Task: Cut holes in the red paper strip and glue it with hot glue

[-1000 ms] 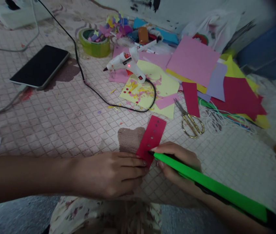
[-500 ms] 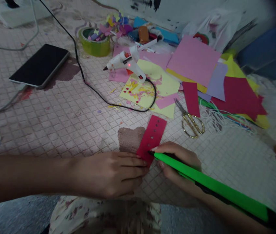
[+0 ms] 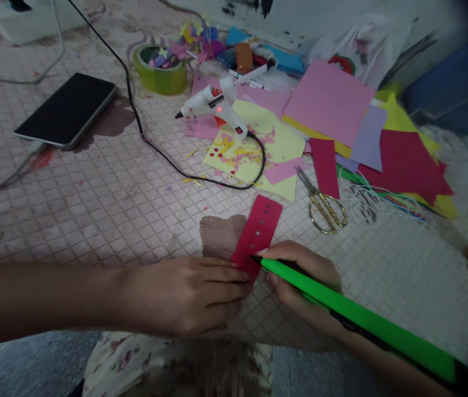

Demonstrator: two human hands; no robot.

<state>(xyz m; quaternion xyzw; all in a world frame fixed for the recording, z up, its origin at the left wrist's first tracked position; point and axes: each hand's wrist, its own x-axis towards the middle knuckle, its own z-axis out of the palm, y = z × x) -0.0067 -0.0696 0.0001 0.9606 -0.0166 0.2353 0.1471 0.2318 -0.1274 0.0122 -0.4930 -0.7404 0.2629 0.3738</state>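
A red paper strip (image 3: 264, 220) with a row of several small dark dots or holes lies slanted on the patterned tablecloth. My left hand (image 3: 192, 295) is laid flat over the strip's near end, its fingers stretched out and pressing it down. Between thumb and fingers, my right hand (image 3: 306, 270) grips a long green pen (image 3: 354, 309) with a black tip. That tip touches the strip, or nearly so, just below the row of marks. Gold-handled scissors (image 3: 323, 207) rest on the cloth beyond my right hand.
A white glue gun (image 3: 217, 107) lies on pale yellow paper (image 3: 287, 143) strewn with scraps, its black cord (image 3: 163, 162) crossing the cloth. Coloured sheets (image 3: 329, 99), white string (image 3: 366, 204), a roll of tape (image 3: 161, 77) and a phone (image 3: 68, 110) with a cable surround the work.
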